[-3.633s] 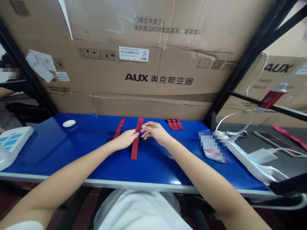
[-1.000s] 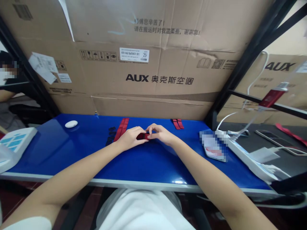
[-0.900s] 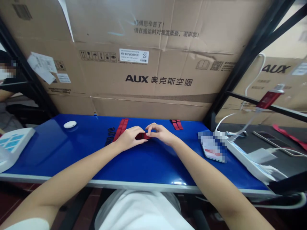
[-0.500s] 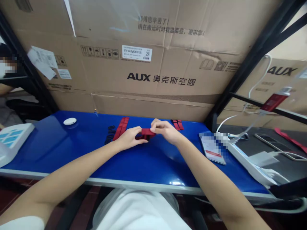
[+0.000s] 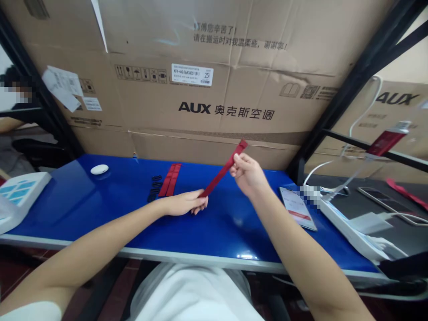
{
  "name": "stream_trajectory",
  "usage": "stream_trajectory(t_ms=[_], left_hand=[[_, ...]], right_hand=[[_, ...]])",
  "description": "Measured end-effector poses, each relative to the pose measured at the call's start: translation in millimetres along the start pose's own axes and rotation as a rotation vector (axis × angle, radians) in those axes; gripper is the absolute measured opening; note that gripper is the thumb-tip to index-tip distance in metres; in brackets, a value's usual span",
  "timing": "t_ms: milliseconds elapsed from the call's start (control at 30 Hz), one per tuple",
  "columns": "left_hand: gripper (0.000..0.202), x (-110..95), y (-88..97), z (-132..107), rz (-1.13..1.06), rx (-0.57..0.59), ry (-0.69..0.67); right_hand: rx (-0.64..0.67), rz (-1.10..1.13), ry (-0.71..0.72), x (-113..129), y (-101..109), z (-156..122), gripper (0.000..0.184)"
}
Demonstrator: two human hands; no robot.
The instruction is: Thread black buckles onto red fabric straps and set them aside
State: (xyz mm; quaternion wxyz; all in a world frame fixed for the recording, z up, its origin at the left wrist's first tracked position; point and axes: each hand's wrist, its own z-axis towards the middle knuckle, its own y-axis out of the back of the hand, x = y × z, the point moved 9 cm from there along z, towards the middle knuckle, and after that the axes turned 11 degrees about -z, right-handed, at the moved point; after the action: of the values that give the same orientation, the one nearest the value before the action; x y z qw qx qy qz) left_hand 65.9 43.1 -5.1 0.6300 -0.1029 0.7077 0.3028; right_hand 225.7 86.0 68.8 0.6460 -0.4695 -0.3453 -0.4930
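Note:
A red strap [image 5: 220,173] is stretched taut and slanted above the blue table [image 5: 100,209]. My left hand [image 5: 185,203] pinches its lower end close to the table top. My right hand [image 5: 245,171] is raised and closed round the strap near its upper end, whose tip sticks out past my fingers. Two more red straps [image 5: 170,179] lie flat side by side behind my left hand, with small black rings [image 5: 154,188] to their left.
A white oval object [image 5: 99,169] lies at the back left and a white-and-blue box [image 5: 16,196] at the left edge. A card [image 5: 297,207], a white power strip [image 5: 351,227] with cables and a phone [image 5: 377,198] lie to the right. Large cardboard boxes [image 5: 214,89] wall the back.
The strap was bunched short between both hands on the table. My right hand has since lifted up and to the right, pulling it out full length while my left hand keeps the lower end down.

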Motion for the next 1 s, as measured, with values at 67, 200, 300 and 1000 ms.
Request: stream_trajectory(t_ms=[67,200,300,1000], left_hand=[[0.034,4.7,-3.0,-6.4,-0.068,0.131,0.08],[0.038,-2.3,12.0,-5.0,-0.304,0.016,0.033],[0.04,-3.5,9.2,1.0,-0.301,-0.012,0.021],[0.05,32.7,196.2,-71.7,1.027,-0.782,0.58]], right_hand=[[-0.014,0.012,0.005,12.5,7.9,0.2,0.036],[0.067,-0.082,-0.188,-18.0,-10.2,-7.4,0.036],[0.117,-0.136,-0.215,-50.5,-34.8,-11.9,0.036],[0.038,-1.385,-0.233,-75.1,44.1,21.6,0.007]])
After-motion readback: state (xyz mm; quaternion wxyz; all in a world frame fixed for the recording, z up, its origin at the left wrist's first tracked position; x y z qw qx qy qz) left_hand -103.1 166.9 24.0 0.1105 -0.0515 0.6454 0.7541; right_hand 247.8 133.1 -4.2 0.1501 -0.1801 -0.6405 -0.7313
